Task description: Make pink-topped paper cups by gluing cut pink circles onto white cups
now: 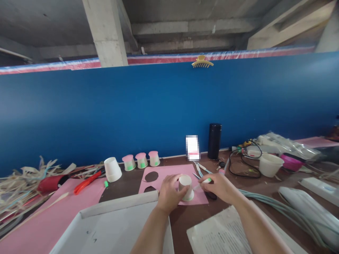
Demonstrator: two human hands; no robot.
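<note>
My left hand [171,193] is wrapped round a small white paper cup [185,187], upside down on a pink sheet [169,173] with round holes cut in it. A green band shows low on the cup. In my right hand [217,185] is a small white and green tube [208,180], mostly hidden by the fingers; its pale tip points at the cup's side. Scissors [211,195] with dark handles lie under that hand, and pliers [200,168] sit just behind. Three upturned cups with pink discs on top, including a pink-topped cup [142,161], stand in a row at the back left.
A stack of white cups [112,170], red-handled tool [87,182] and straw-like strips [18,194] lie left. In front are a white box lid [119,225] and printed papers [219,231]. A black bottle [214,141], white tub [270,165] and cables [286,208] stand or lie right.
</note>
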